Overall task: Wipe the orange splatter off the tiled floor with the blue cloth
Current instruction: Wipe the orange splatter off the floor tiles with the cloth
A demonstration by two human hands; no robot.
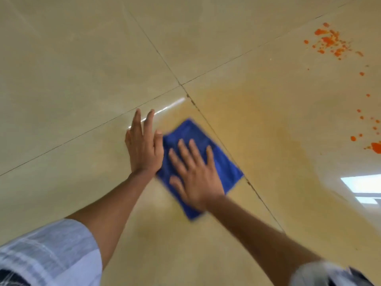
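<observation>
A folded blue cloth lies flat on the beige tiled floor near the middle of the view. My right hand presses down on it, palm flat and fingers spread. My left hand lies flat on the tile beside the cloth's left edge, fingers extended, touching that edge. Orange splatter dots the floor at the upper right, and more orange drops run down the right edge. A faint yellow-orange smear covers the tile to the right of the cloth.
Dark grout lines cross at a joint above the cloth. A bright window reflection shines on the floor at the lower right. Light striped sleeves show at the bottom corners.
</observation>
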